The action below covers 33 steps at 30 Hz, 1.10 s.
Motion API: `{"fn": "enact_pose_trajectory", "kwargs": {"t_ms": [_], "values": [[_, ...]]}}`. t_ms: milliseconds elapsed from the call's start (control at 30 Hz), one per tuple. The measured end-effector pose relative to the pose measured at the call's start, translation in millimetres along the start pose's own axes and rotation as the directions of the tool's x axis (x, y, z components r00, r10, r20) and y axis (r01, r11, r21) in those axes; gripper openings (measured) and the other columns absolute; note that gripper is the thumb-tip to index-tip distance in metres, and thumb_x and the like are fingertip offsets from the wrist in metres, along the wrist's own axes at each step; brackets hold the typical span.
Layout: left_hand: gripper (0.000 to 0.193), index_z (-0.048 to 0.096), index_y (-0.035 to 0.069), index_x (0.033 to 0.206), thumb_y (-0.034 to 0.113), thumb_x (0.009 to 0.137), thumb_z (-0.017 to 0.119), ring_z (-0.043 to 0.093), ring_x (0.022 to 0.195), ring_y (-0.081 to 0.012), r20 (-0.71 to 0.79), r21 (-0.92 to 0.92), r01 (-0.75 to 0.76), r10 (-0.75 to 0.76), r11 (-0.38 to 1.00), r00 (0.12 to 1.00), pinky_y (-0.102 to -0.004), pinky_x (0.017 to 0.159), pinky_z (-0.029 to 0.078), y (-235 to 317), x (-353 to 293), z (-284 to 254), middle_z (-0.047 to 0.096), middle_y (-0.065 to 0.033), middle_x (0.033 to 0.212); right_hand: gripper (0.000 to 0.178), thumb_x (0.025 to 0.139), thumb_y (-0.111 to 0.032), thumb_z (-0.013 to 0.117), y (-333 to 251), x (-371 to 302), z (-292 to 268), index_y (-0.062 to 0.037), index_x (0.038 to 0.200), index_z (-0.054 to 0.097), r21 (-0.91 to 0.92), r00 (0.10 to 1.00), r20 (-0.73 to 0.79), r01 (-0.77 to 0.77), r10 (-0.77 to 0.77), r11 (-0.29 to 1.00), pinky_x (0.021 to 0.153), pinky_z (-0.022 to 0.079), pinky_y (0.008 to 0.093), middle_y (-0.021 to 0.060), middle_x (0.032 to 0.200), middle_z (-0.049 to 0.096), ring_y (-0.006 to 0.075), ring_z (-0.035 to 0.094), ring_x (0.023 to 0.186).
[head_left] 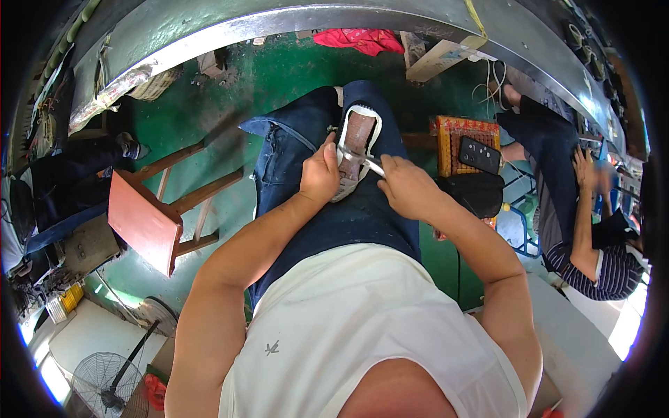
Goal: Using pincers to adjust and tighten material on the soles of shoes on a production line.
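A shoe upper on a last [359,132] lies sole-side up across my lap, its brown bottom framed by a white edge. My left hand [321,172] is closed on the near left side of this shoe, with the thumb along its edge. In my right hand [411,187] is a pair of shiny metal pincers [370,164]. Their head rests over the middle of the brown bottom, near my left fingers. Exactly what the jaws touch is too small to tell.
A reddish wooden stool [145,221] lies tipped at the left. On the right, a phone [480,155] rests on a beaded seat [453,129], with a black pouch [474,194] beside it. A metal-edged bench [279,35] spans the front. Another person [592,258] sits at right; a fan [104,383] stands lower left.
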State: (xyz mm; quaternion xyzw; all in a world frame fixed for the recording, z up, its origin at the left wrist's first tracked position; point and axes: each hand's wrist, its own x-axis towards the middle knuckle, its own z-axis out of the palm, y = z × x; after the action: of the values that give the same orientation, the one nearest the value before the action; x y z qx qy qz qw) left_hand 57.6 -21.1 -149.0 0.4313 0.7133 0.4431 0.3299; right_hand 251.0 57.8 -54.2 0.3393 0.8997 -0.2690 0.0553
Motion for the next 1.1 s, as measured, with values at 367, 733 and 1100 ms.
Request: {"fn": "enact_pose_trajectory", "kwargs": {"t_ms": [367,733,1100], "values": [[0.055,0.037,0.022,0.157,0.029,0.104,0.048,0.069,0.093,-0.049,0.371,0.306,-0.363,0.241,0.88,0.897,-0.052,0.08,0.059,1,9,-21,0.039,-0.0312,0.154,0.027,0.099,-0.024,0.058,32,20,-50,0.0027,0.096,0.059,0.394,0.804,0.556,-0.476,0.208,0.786,0.071,0.055,0.0417,0.0206,0.084,0.07,0.0328,0.07,0.074],[0.061,0.036,0.0,0.155,0.032,0.104,0.051,0.065,0.119,-0.0415,0.249,0.22,0.149,-0.203,0.964,0.947,-0.0404,0.102,0.05,-9,-30,-27,0.046,-0.0331,0.149,0.045,0.106,-0.036,0.046,21,34,-24,0.0066,0.096,0.057,0.348,0.959,0.232,-0.236,0.161,0.907,0.079,0.048,0.0553,0.0311,0.089,0.066,0.05,0.064,0.088],[0.106,0.011,0.004,0.16,0.023,0.082,0.08,0.061,0.123,-0.0411,0.532,0.307,0.138,-0.29,0.942,0.796,-0.0401,0.106,0.046,28,-12,-43,0.059,-0.0299,0.134,0.044,0.107,-0.038,0.045,10,8,17,0.0035,0.103,0.059,0.205,0.976,0.199,-0.131,0.09,0.97,0.079,0.051,0.0506,0.0258,0.093,0.069,0.0431,0.067,0.088]]}}
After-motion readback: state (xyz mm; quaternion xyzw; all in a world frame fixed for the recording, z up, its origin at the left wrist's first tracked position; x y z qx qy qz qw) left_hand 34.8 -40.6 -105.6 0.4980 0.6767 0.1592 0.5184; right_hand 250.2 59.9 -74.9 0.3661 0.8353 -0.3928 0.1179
